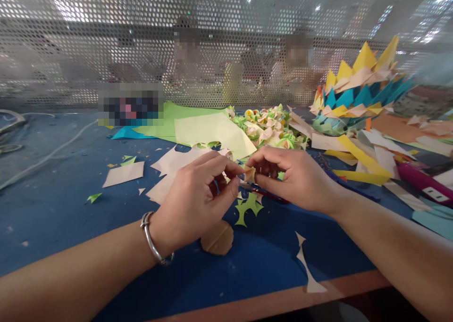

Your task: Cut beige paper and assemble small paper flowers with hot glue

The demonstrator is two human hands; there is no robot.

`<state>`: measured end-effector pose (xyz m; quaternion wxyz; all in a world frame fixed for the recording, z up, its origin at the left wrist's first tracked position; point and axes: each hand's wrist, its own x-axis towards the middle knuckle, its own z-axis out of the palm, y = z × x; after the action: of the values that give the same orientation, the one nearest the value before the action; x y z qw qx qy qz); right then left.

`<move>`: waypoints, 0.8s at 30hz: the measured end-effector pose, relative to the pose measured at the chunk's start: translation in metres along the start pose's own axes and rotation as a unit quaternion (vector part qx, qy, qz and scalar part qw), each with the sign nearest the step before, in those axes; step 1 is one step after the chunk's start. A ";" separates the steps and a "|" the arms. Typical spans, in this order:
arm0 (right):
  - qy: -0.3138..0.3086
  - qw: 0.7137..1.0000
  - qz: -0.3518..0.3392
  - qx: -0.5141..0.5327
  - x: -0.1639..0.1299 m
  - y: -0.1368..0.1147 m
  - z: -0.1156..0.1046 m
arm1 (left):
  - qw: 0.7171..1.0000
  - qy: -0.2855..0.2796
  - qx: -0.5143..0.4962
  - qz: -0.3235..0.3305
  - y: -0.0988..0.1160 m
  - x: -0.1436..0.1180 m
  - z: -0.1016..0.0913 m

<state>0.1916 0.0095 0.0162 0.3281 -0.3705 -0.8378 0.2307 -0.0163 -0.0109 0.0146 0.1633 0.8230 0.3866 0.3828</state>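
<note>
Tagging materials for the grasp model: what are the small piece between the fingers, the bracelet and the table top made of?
Small peach piece: looks like thin matte paper, creased, pinched by the left hand and right hand. Bracelet: likely metal, silvery with bright glints. Table top: blue, matte, speckled covering, material unclear; brown wood-like edge.

Two hands meet over the blue table (53, 209), the left hand (193, 197) and the right hand (300, 178); one small orange paper piece (249, 172) sits between their fingertips; one metal bangle (153, 239) circles the left wrist; one green star-shaped cutout (249, 208) and one round tan cutout (217, 238) lie below; one pale yellow sheet (208, 131); one light green sheet (166, 121); one heap of small folded paper flowers (271, 126), too many to count; one spiky folded paper model (357, 88)
</note>
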 end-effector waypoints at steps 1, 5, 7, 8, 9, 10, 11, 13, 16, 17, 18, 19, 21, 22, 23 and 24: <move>0.001 1.000 -0.002 0.001 0.000 0.000 0.000 | 1.000 -0.001 0.000 0.000 0.000 0.000 0.000; 0.002 1.000 -0.004 0.008 0.001 -0.002 0.002 | 1.000 -0.008 -0.001 -0.007 -0.002 0.000 0.003; 0.000 1.000 -0.002 0.011 0.001 -0.003 0.002 | 1.000 -0.010 -0.013 -0.015 -0.003 0.001 0.004; 0.000 1.000 0.000 0.012 0.001 -0.003 0.003 | 1.000 -0.010 -0.022 -0.019 -0.004 0.001 0.005; 0.000 1.000 0.003 0.013 0.001 -0.003 0.003 | 0.999 -0.011 -0.031 -0.024 -0.004 0.002 0.006; 0.000 1.000 0.006 0.012 0.001 -0.003 0.003 | 0.999 -0.011 -0.038 -0.029 -0.005 0.002 0.007; -0.001 1.000 0.009 0.012 0.001 -0.003 0.004 | 0.998 -0.011 -0.043 -0.033 -0.006 0.003 0.007; -0.003 1.000 0.012 0.009 0.000 -0.003 0.004 | 0.998 -0.011 -0.050 -0.039 -0.007 0.004 0.007; -0.004 1.000 0.015 0.008 -0.001 -0.003 0.004 | 0.997 -0.014 -0.062 -0.046 -0.007 0.004 0.007; -0.004 1.000 0.016 0.009 -0.001 -0.003 0.003 | 0.997 -0.015 -0.066 -0.047 -0.007 0.004 0.007; -0.004 1.000 0.017 0.010 -0.001 -0.003 0.003 | 0.996 -0.016 -0.069 -0.048 -0.007 0.005 0.007; -0.004 1.000 0.017 0.011 -0.001 -0.003 0.003 | 0.996 -0.018 -0.071 -0.049 -0.008 0.005 0.007; -0.004 1.000 0.016 0.011 -0.001 -0.003 0.003 | 0.996 -0.021 -0.076 -0.047 -0.008 0.005 0.006; -0.005 1.000 0.016 0.009 0.000 -0.003 0.003 | 0.996 -0.022 -0.078 -0.045 -0.009 0.005 0.006; -0.006 1.000 0.016 0.008 0.000 -0.003 0.003 | 0.995 -0.024 -0.080 -0.045 -0.009 0.005 0.006; -0.007 1.000 0.017 0.007 0.000 -0.003 0.003 | 0.995 -0.025 -0.081 -0.045 -0.010 0.005 0.006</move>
<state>0.1881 0.0071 0.0163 0.3210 -0.3804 -0.8322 0.2445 -0.0142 -0.0003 0.0076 0.2555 0.7985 0.3866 0.3844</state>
